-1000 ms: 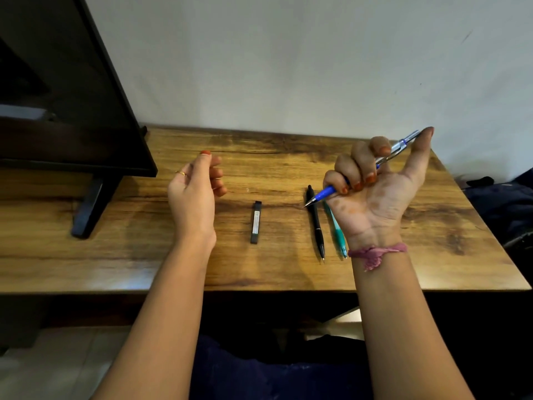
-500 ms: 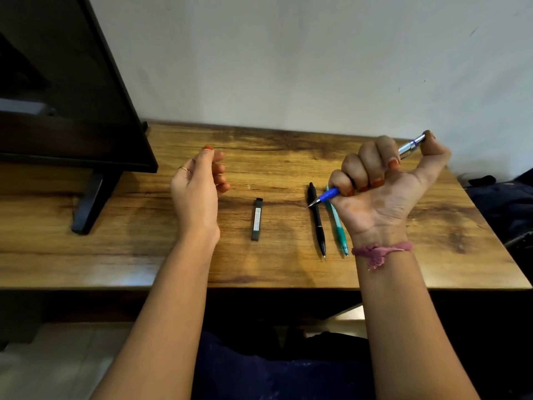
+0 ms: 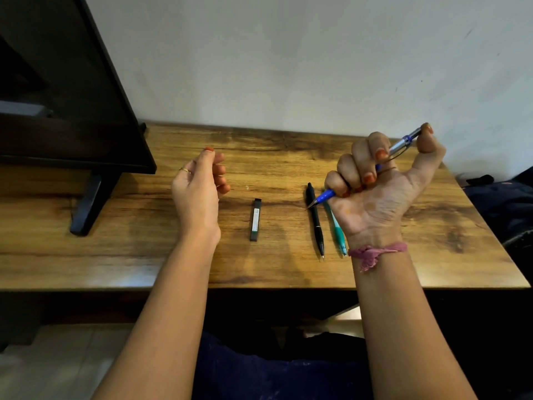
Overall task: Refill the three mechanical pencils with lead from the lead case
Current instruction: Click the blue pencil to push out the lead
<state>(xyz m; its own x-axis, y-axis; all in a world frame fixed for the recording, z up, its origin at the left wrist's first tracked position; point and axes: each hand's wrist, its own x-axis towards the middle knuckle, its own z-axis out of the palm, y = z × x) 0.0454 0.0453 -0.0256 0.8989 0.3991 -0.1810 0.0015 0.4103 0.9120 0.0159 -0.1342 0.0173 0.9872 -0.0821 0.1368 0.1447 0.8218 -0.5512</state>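
My wooden desk (image 3: 274,157) is the landmark, its grain running side to side. A black monitor (image 3: 72,96) stands on the desk's far left part, its stand foot (image 3: 86,206) planted on the wood. A pale wall (image 3: 288,59) rises just behind the desk's back edge. Off the desk's right edge lies some dark fabric (image 3: 507,203), too dim to identify.

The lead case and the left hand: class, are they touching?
Apart. The head view shows bare wooden table between the left hand, raised with loosely curled fingers, and the lead case lying flat to its right.
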